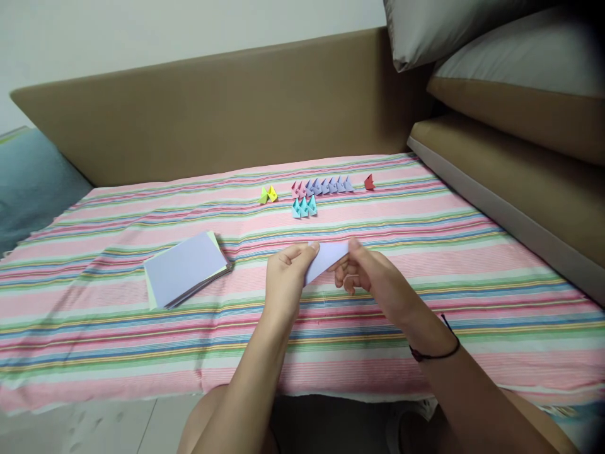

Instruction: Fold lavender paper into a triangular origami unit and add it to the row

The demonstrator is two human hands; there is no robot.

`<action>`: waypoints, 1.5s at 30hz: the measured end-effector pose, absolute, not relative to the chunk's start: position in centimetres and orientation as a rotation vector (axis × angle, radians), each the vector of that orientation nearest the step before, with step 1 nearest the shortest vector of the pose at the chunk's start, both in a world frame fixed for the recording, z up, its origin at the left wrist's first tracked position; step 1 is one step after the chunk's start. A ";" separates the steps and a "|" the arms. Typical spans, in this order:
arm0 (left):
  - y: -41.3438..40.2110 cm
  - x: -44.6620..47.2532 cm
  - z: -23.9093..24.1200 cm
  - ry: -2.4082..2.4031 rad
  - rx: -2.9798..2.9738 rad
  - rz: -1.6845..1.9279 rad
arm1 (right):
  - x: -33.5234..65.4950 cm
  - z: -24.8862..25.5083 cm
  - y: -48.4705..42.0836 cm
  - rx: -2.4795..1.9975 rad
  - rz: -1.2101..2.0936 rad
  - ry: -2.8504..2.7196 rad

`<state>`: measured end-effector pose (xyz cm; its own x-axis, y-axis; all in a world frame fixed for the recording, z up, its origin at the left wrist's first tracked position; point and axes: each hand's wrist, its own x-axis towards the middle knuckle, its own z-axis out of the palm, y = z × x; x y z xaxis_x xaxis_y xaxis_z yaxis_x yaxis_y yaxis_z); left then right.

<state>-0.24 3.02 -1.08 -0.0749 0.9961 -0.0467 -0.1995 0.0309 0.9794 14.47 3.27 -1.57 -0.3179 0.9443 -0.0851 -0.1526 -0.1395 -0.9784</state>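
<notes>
A lavender sheet of paper (324, 260), folded to a slanted, pointed shape, is held up between my two hands over the striped cloth. My left hand (289, 271) pinches its left side, thumb on top. At its upper right corner, the thumb and forefinger of my right hand (366, 268) grip the paper, while the other fingers curl below. Part of the sheet is hidden behind my fingers. To the left of my hands lies a stack of paper (186, 268) with a lavender sheet on top and pale green edges sticking out.
Small folded paper pieces stand farther back: yellow ones (268, 195), pink ones (299, 189), a lavender row (329, 185), blue ones (304, 207) and a red one (369, 182). A brown backrest (227, 107) rises behind the striped cloth (255, 340). Cushions (515, 107) are piled at right.
</notes>
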 end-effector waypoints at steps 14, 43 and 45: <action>2.7 -0.1 -0.8 1.169 0.994 1.306 | 13.7 -2.0 2.9 -1.143 1.308 -1.494; 3.0 -0.1 -0.9 1.137 1.078 1.372 | 15.1 -1.8 3.8 -1.042 1.329 -1.403; 3.2 -0.2 -1.2 1.125 1.090 1.389 | 15.0 -1.9 3.8 -1.054 1.323 -1.403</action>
<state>-0.15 3.16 -1.19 -0.0930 0.9943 0.0524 -0.1560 -0.0665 0.9855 15.01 3.84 -1.92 -0.2218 0.9733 0.0586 -0.0016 0.0597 -0.9982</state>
